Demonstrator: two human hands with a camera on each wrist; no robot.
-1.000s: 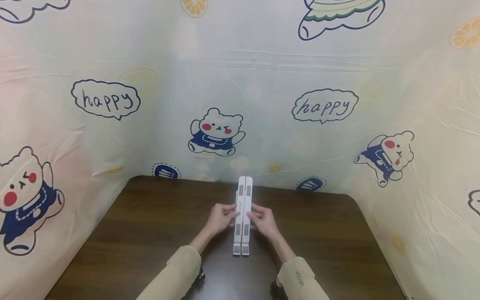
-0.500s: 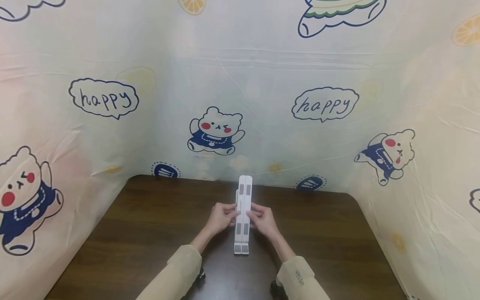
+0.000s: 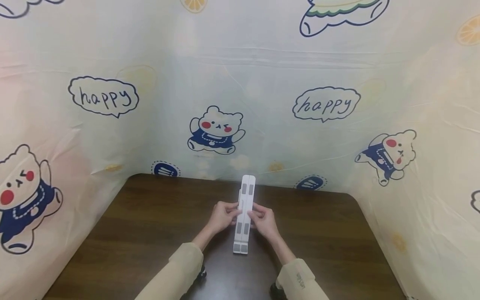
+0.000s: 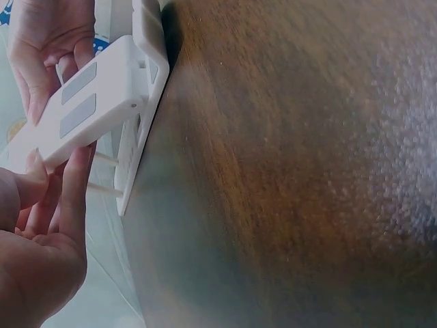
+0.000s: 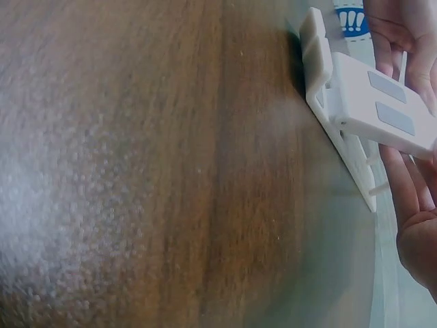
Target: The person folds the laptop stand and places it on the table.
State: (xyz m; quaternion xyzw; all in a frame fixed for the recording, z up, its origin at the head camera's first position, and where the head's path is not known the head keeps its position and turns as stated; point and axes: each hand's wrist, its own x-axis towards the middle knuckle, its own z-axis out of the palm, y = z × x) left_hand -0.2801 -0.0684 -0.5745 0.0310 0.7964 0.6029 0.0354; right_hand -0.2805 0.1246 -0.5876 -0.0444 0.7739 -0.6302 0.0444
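Note:
A white folding laptop stand (image 3: 245, 204) with grey pads is at the middle of the table, its two long bars side by side and touching. My left hand (image 3: 222, 217) pinches its left side between thumb and fingers. On the opposite side, my right hand (image 3: 264, 221) grips the other bar the same way. The left wrist view shows the stand's upper bars (image 4: 102, 82) raised at an angle from the lower arms, with thin struts between. In the right wrist view, the lower part (image 5: 348, 147) lies close to the wood. Some fingertips are hidden behind the bars.
The dark wooden table (image 3: 157, 233) has rounded far corners. A pale curtain (image 3: 262, 141) printed with bears and "happy" bubbles hangs behind it and along both sides.
The narrow gap between the stand's two bars has closed. The stand's far end has swung slightly to the right, while both hands keep their grip.

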